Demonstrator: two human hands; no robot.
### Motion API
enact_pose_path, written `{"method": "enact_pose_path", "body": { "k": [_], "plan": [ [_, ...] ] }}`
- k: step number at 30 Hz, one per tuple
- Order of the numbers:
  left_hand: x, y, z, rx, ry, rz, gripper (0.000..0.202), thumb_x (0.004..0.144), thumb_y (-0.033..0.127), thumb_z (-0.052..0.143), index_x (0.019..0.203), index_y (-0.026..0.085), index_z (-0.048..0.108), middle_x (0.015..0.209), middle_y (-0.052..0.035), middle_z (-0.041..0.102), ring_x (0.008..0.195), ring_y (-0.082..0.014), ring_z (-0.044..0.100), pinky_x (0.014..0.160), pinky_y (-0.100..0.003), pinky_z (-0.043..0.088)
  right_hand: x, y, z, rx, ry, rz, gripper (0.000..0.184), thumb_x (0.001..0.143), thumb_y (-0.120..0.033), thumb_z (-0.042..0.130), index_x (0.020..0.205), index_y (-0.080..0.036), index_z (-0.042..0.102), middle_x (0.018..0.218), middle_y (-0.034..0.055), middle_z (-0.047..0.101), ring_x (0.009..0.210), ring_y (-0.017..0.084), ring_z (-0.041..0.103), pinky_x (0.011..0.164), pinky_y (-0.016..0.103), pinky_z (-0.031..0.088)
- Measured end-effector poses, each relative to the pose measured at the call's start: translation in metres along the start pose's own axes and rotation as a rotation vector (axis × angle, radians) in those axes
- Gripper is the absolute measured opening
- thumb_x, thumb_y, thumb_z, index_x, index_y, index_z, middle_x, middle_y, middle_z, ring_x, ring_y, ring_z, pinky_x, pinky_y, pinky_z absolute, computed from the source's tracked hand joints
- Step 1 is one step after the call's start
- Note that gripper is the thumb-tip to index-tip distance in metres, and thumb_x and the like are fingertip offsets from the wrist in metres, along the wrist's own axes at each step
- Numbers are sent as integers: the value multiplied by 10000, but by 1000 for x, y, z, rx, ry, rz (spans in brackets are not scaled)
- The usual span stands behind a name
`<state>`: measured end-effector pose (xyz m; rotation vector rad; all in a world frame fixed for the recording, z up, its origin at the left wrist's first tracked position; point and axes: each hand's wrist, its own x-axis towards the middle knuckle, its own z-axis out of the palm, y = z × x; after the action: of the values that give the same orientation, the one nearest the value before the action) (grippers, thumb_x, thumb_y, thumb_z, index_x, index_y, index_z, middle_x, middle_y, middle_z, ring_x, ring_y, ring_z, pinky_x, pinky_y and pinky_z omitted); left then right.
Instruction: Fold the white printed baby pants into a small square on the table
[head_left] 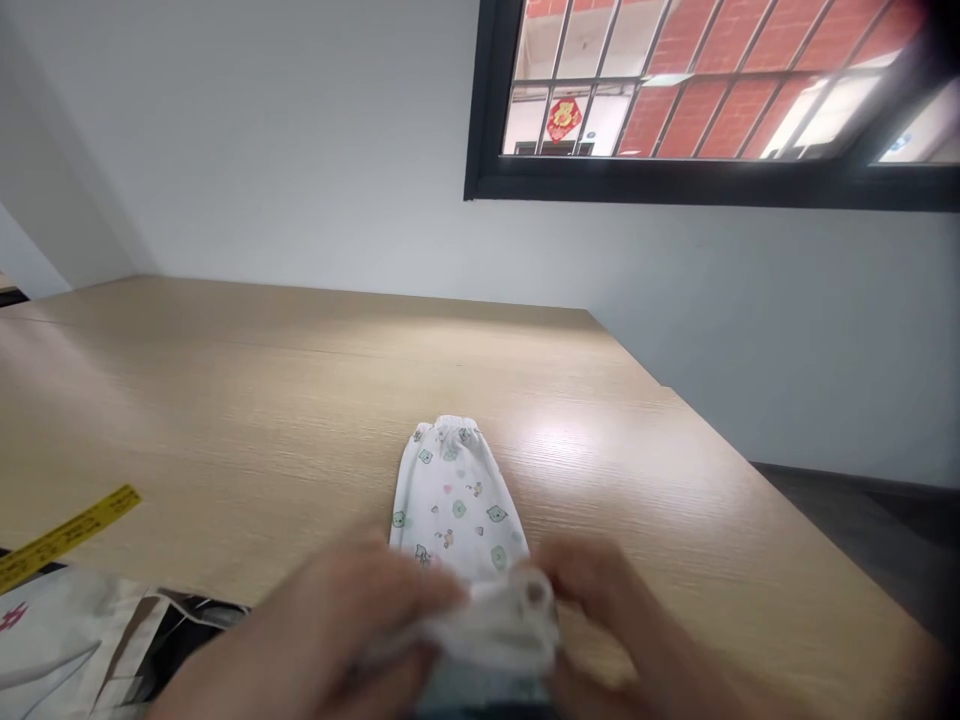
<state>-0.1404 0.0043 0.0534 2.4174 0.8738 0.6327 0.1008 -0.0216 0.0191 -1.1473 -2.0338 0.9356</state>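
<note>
Left hand [337, 625] and right hand [607, 600], both blurred, pinch the near end of a small printed white garment [457, 500] | garment lies on wooden surface [262, 400] | yellow tape measure [67, 535] at left | barred window [712, 90] above.

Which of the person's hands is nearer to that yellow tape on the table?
Left. The left hand is closer to the yellow tape; the right hand is on the far side of the patterned cloth.
</note>
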Motion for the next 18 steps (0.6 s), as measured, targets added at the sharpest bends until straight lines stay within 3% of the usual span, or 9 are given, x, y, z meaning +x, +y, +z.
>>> {"method": "enact_pose_path", "body": {
  "k": [1,3,6,8,10,13,15,18],
  "plan": [
    [14,-8,-3,11,50,-63,229,882,300,426,1054,271,574,905,14,655,748,-126,595,630,-208,468,18,4,-7,19,93,-78,192,805,-292,497,977,-290,412,804,36,565,726,188,584,593,293,506],
    [49,-35,-6,28,96,-139,258,889,292,391,1075,229,558,952,1,642,764,-132,583,635,-222,450,59,21,-18,39,149,-94,213,827,-288,477,1002,-259,360,745,1,519,656,154,540,522,255,467],
    [100,-89,3,95,120,-174,264,871,233,366,1022,173,575,954,-18,637,788,-136,571,686,-234,437,118,60,-24,-87,255,22,263,829,-310,466,1049,-227,348,630,-58,437,533,121,465,453,225,396],
    [121,-121,14,121,111,-203,246,839,186,379,933,147,602,891,-35,645,785,-152,570,710,-254,440,144,85,-22,-123,288,75,315,811,-276,478,1087,-198,348,721,-30,494,536,112,485,464,232,415],
    [128,-139,25,149,128,-227,237,822,173,393,915,135,607,909,-59,642,852,-179,566,780,-292,434,154,100,-18,-162,317,95,363,792,-248,492,1123,-173,363,860,34,538,608,134,537,532,277,466],
    [121,-137,33,185,219,-227,322,854,211,381,1128,123,524,1196,-110,535,1134,-227,445,974,-382,320,147,101,-15,-246,371,20,381,815,-244,459,1178,-152,388,1127,144,489,958,236,529,797,415,458],
    [110,-120,34,175,239,-175,387,899,268,339,1256,151,428,1332,-82,431,1244,-202,344,1038,-371,251,130,91,-15,-287,333,-89,338,842,-238,417,1172,-164,435,1217,137,459,1133,245,425,942,437,367],
    [93,-90,41,7,25,10,424,946,336,235,1337,214,343,1360,-10,420,1235,-126,380,1016,-274,310,98,73,-10,-334,53,-249,230,862,-240,405,1015,-198,570,1048,80,595,1010,207,525,899,372,424]
  ]
}}
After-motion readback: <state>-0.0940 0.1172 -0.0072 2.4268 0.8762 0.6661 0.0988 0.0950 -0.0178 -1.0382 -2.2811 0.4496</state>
